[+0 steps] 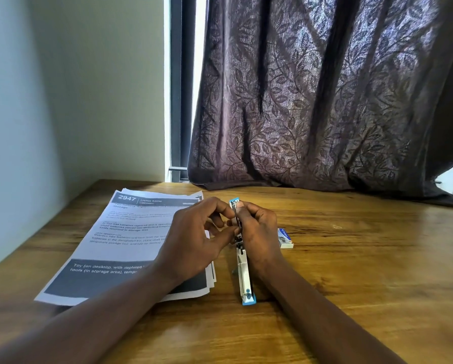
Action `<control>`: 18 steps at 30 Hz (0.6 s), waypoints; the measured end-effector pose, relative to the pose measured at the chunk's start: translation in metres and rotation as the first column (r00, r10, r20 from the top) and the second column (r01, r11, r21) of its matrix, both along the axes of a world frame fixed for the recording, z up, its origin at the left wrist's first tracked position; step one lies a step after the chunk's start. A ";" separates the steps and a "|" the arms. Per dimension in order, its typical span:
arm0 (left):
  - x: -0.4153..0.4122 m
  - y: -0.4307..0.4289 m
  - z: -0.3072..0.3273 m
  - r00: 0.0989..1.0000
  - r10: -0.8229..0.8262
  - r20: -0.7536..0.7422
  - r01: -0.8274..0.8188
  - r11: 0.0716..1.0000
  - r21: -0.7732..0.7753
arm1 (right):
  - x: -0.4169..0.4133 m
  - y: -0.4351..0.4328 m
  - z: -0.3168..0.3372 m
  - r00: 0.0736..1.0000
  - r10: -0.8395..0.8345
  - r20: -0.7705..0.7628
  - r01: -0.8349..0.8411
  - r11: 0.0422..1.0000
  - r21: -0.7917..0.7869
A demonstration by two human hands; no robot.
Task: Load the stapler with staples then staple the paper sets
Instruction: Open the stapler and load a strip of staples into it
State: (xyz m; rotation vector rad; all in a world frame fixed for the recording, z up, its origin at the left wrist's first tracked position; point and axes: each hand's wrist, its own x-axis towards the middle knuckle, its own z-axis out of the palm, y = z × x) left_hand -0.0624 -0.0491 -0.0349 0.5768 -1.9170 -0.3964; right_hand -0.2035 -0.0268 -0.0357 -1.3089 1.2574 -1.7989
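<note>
Head view: looks down past both forearms onto a wooden surface [351, 271].
Stapler [243, 271]: white with blue ends, opened out long, and pointing away from the person. The near blue end sits on the surface just right of the paper. The far half is between the two hands, with its blue tip showing above the fingers.
Left hand [194, 237]: fingers curled, its grip a pinch of thumb and fingertips on the left side of the stapler's metal middle. A thin metal piece shows at the fingertips. Cannot tell if it is a staple strip.
Right hand [258, 232]: fingers curled round the stapler's far half from the right, grip closed on it. The thumb is hidden.
Staple box [285, 239]: small, white and blue, lying flat on the surface just behind the right hand and partly covered by it.
Paper sets [125, 240]: a loose stack of printed sheets left of the stapler, edges fanned, with "2947" in the top sheet's header. The left wrist hangs over the stack's right edge.
Background: pale wall [62, 88] at left, dark window frame [179, 88], leaf-patterned curtain [325, 101] reaching down to the far edge of the surface.
</note>
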 end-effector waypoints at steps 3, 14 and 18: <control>0.000 0.002 0.001 1.000 -0.004 -0.013 0.004 1.000 -0.027 | 0.000 -0.002 -0.002 0.999 0.018 0.041 -0.018 1.000 0.004; 0.001 0.018 0.007 0.990 -0.065 0.129 0.083 0.987 -0.139 | -0.015 -0.004 0.007 0.965 -0.091 0.248 0.065 0.992 0.111; 0.008 0.007 0.007 0.963 -0.076 0.260 0.100 0.992 -0.079 | -0.026 -0.007 0.015 0.965 -0.076 0.252 0.058 0.995 0.078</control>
